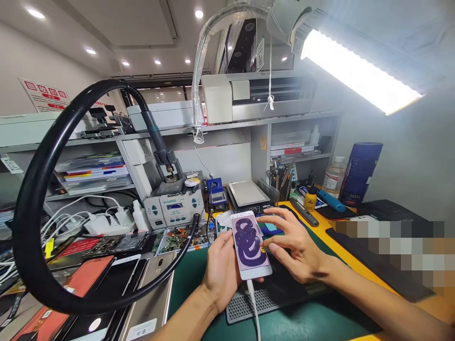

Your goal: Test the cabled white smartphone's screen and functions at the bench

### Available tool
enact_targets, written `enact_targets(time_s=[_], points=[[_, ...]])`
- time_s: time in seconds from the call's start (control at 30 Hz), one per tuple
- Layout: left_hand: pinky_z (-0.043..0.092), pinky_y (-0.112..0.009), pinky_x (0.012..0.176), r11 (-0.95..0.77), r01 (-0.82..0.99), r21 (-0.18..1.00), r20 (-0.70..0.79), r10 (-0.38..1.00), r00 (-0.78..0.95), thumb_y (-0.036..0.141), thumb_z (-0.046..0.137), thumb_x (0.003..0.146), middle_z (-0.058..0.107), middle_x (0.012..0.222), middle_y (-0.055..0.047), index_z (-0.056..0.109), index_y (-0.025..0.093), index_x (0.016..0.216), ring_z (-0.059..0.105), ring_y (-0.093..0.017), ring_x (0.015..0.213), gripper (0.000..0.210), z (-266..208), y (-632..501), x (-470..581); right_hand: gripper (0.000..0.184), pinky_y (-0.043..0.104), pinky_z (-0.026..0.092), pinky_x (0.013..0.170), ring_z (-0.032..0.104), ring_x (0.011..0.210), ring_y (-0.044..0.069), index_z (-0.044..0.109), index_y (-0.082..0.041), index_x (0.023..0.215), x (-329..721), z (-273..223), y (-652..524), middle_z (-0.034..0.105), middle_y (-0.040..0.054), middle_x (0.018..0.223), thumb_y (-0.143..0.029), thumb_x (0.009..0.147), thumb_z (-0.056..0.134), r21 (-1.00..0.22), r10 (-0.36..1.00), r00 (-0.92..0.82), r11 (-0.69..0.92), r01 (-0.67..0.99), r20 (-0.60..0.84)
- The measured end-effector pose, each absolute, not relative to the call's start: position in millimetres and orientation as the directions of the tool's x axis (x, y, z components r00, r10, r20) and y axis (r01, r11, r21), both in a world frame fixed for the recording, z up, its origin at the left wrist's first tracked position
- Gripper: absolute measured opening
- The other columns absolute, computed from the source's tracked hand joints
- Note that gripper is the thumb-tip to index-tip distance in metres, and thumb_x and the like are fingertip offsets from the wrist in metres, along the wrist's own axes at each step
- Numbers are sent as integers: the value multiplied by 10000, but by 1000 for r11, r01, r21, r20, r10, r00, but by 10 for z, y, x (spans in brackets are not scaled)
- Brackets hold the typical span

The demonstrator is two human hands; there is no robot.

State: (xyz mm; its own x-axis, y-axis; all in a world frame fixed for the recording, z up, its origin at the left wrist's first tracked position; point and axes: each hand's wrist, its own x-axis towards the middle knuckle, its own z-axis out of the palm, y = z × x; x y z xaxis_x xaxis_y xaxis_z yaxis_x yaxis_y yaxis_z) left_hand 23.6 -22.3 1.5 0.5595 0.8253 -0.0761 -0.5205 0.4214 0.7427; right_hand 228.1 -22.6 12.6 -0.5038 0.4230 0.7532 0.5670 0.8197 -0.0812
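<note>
A white smartphone point(250, 246) is propped upright in my left hand point(223, 263), which grips it from behind and along its left edge. Dark purple loops on a pale pink ground fill its lit screen. A white charging cable point(253, 303) runs from the phone's bottom edge towards me. At the right side of the screen, my right hand point(296, 244) has its fingers spread and holds nothing. Its fingertips reach the phone's right edge; whether they touch the glass I cannot tell. Beneath both hands lies a dark work mat with a perforated grey edge point(250, 307).
A thick black hose point(39, 156) loops across the left, near a hot-air station point(176, 208). Several phones, including a gold one point(151, 289), lie at left. A parts tray point(185, 237) sits behind my left hand. A yellow bottle point(310, 200) stands back right under a bright lamp point(359, 71).
</note>
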Motion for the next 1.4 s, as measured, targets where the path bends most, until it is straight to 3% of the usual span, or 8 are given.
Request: enact_targets(time_s=[0.33, 0.57, 0.97, 1.4], points=[[542, -412, 633, 392, -508, 767, -29, 812, 583, 499, 332, 966, 630, 1054, -152, 575, 134, 1261, 610, -269, 811, 528, 10, -241, 244, 281, 581, 408, 1006, 432, 1252, 332, 764, -221, 971, 2312, 92, -187, 594, 112, 1268, -184, 900, 494, -102, 468, -442, 766, 635, 765], [516, -390, 774, 409, -549, 729, -39, 825, 563, 436, 434, 955, 662, 1074, -124, 519, 187, 1345, 639, -260, 894, 471, -15, -241, 252, 292, 570, 407, 1014, 424, 1246, 317, 742, -212, 1040, 2300, 112, -185, 551, 130, 1275, -209, 924, 474, -127, 503, -414, 737, 663, 758], [460, -440, 946, 425, -606, 672, -8, 822, 569, 443, 418, 973, 678, 1112, -135, 536, 153, 1347, 637, -288, 1021, 488, -35, -230, 275, 328, 562, 381, 1029, 402, 1258, 318, 665, -202, 1195, 2330, 79, -136, 479, 152, 1318, -247, 954, 447, -121, 580, -408, 665, 736, 705], [397, -476, 1038, 437, -600, 670, 18, 798, 602, 433, 419, 978, 663, 1193, -142, 540, 145, 1362, 604, -308, 1126, 496, -42, -238, 270, 340, 552, 358, 1051, 387, 1287, 320, 649, -191, 1216, 2310, 74, -133, 461, 162, 1350, -300, 971, 439, -143, 627, -402, 637, 757, 667]])
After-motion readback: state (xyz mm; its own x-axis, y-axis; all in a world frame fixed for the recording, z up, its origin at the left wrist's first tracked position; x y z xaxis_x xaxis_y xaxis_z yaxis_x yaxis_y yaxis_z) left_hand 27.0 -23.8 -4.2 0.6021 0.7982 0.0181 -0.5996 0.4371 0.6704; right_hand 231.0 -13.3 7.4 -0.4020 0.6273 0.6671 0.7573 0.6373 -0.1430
